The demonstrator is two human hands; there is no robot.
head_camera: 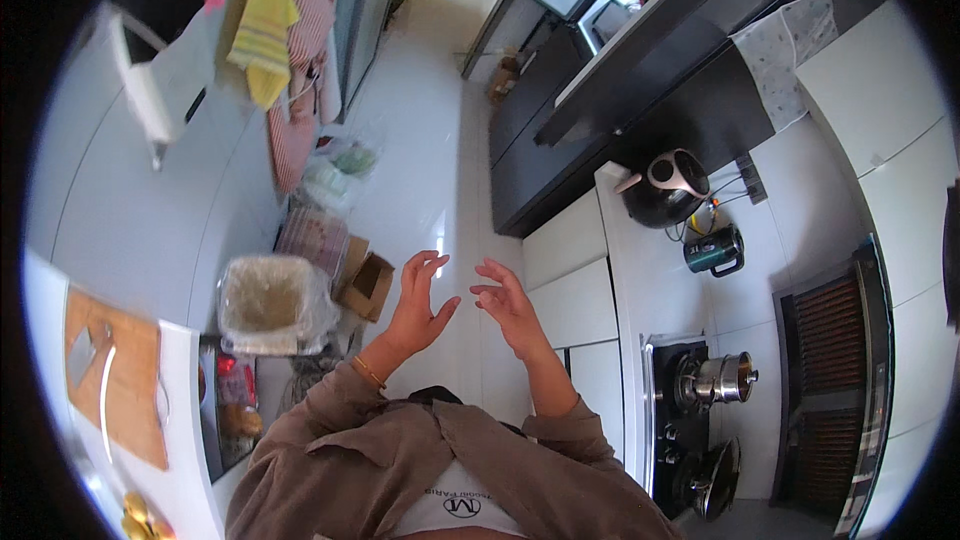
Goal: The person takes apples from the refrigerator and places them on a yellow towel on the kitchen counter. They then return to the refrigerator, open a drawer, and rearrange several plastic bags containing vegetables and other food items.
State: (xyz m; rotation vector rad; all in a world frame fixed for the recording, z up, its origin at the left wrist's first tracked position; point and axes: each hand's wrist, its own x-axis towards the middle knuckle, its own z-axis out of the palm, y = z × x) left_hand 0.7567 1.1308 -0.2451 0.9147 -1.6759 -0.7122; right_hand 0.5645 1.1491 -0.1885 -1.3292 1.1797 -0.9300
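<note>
Both hands are raised in front of my chest above the tiled floor [420,120], palms turned partly toward each other with a gap between them. My left hand [417,311], with a gold bangle [370,373] at the wrist, holds nothing; its fingers are curved and apart. Empty too is my right hand [510,307], its fingers spread and slightly bent. Nearest below my left hand is an open cardboard box [369,286] on the floor. To the right of my right hand run white cabinet fronts [574,304] under the counter.
On the right counter [637,277] stand a black air fryer [660,202], a green kettle [712,250] and a gas stove [679,367] with a steel pot [724,377]. A lined bin [262,307] is at left, near a cutting board [120,390] with a cleaver [81,356].
</note>
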